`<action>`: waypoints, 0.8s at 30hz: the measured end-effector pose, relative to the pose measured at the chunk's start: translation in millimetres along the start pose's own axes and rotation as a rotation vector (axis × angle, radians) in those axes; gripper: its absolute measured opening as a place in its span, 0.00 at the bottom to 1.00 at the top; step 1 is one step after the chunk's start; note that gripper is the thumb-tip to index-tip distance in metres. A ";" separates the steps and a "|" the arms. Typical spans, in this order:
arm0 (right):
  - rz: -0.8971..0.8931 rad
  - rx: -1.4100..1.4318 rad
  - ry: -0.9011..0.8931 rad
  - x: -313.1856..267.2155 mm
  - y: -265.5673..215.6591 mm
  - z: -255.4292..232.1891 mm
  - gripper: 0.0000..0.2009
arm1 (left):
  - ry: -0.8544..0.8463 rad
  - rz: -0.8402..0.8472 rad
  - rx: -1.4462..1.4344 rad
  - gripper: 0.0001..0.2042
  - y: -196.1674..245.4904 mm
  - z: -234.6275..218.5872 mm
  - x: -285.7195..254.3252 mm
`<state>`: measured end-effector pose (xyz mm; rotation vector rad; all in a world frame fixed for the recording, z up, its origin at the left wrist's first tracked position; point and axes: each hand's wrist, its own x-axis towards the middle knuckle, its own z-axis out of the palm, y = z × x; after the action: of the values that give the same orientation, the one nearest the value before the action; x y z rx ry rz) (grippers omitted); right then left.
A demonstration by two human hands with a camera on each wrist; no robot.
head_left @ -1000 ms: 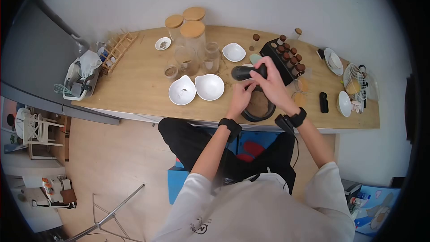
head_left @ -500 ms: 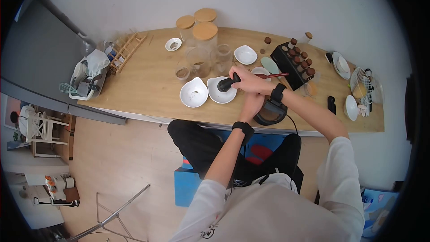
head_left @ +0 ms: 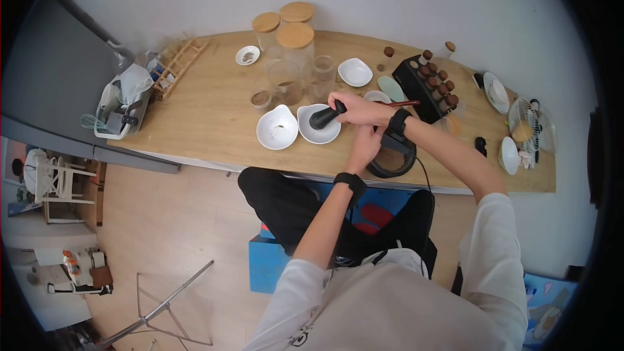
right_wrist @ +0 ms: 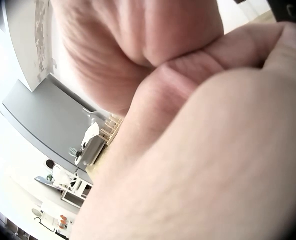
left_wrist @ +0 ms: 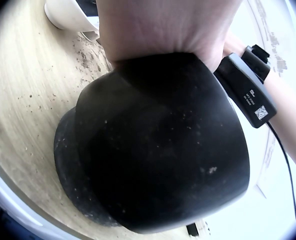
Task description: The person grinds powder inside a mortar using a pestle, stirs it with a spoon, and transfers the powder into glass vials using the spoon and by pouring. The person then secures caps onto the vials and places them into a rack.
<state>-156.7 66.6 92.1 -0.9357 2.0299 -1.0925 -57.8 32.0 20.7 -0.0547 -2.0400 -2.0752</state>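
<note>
In the head view my right hand (head_left: 357, 109) grips the handle of a black pestle (head_left: 322, 119), whose thick end is down in a spouted white bowl (head_left: 333, 133). Just below the right wrist, my left hand (head_left: 366, 145) holds the near-left rim of a black mortar (head_left: 394, 166) with brown powder inside. The left wrist view shows the mortar's dark outer wall (left_wrist: 163, 145) and part of that hand (left_wrist: 163, 30) against its rim; the fingertips are hidden. A second spouted white bowl (head_left: 278, 135) with small bits inside stands to the left.
Glass jars with wooden lids (head_left: 296, 36) and open glasses (head_left: 284, 81) stand behind the bowls. A small white bowl (head_left: 376, 96), a red-brown stick (head_left: 400, 103) and a black spice rack (head_left: 416, 91) lie beyond the right forearm. Powder is scattered beside the mortar.
The right hand has carried the pestle from above the mortar leftward and down into the white bowl. The left hand stays at the mortar's rim. The head view has shifted.
</note>
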 end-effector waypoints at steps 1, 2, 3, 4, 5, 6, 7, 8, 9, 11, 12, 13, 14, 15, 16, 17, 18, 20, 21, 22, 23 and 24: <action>-0.066 -0.064 0.025 1.4 4.6 0.9 0.15 | -0.009 -0.029 0.045 0.12 2.8 -2.4 -1.3; -0.060 -0.070 0.028 2.8 9.3 1.5 0.15 | -0.019 -0.057 0.090 0.11 6.1 -2.3 -1.0; -0.061 -0.081 0.045 4.3 14.0 2.3 0.15 | -0.021 -0.054 0.081 0.11 -5.9 1.0 0.3; -0.063 -0.092 0.060 4.5 13.7 2.3 0.15 | -0.014 -0.021 0.020 0.12 -20.1 2.6 2.1; -0.059 -0.100 0.059 4.4 13.3 2.3 0.15 | -0.006 0.012 -0.041 0.12 -34.1 6.0 3.3; 0.045 -0.036 0.061 4.9 12.4 3.1 0.16 | -0.002 0.015 -0.048 0.12 -25.8 5.0 2.7; 0.146 0.027 0.061 5.2 12.3 2.4 0.16 | -0.001 -0.025 -0.020 0.12 -13.6 1.0 0.2; 0.147 0.019 0.056 5.2 12.5 1.2 0.16 | 0.002 -0.066 0.009 0.12 -1.1 -1.6 -0.8; 0.174 0.041 0.049 5.5 12.8 1.3 0.16 | 0.007 -0.065 0.005 0.12 -5.9 0.7 -0.3; 0.201 0.065 0.042 5.5 13.6 3.0 0.15 | 0.061 0.032 0.014 0.13 -15.2 4.0 -0.3; 0.217 0.056 0.038 5.6 12.2 4.2 0.16 | 0.061 0.033 0.014 0.13 -11.8 2.9 -1.1; 0.233 0.047 0.034 5.7 10.8 4.9 0.16 | 0.037 0.011 0.012 0.13 -8.4 1.2 -1.9; 0.232 0.044 0.035 5.6 9.2 6.0 0.16 | 0.014 -0.011 0.010 0.13 -4.9 -0.7 -2.1; 0.214 0.019 0.029 5.3 6.7 8.2 0.17 | 0.015 -0.009 0.008 0.13 -9.5 -1.9 -1.9; 0.197 -0.008 0.022 5.3 3.8 9.7 0.18 | -0.040 -0.116 0.061 0.12 -14.1 -3.4 -1.2; 0.198 -0.014 0.021 5.7 3.6 11.1 0.18 | -0.095 -0.222 0.113 0.11 -18.8 -3.4 -1.3; 0.163 -0.046 0.014 5.8 3.4 12.1 0.19 | -0.093 -0.219 0.106 0.11 -15.8 -3.0 -3.2; 0.151 -0.120 -0.029 6.1 2.4 9.4 0.19 | -0.020 -0.153 0.079 0.12 -9.1 -2.4 -6.9; 0.153 -0.124 -0.028 5.1 -0.8 9.2 0.19 | -0.021 -0.151 0.075 0.12 -14.5 -1.5 -6.2; 0.164 -0.147 -0.023 4.1 -4.2 10.1 0.20 | -0.039 -0.180 0.052 0.14 -19.9 -1.8 -4.5; 0.174 -0.168 -0.019 3.6 -7.7 10.4 0.21 | -0.058 -0.210 0.031 0.16 -25.1 -2.0 -3.2; 0.173 -0.169 -0.015 5.2 -2.3 11.4 0.21 | -0.060 -0.207 0.032 0.16 -22.9 -2.9 -3.4</action>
<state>-149.9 56.7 87.9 -0.8286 2.1714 -0.8299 -58.4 29.7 -2.5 0.1056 -2.1972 -2.1842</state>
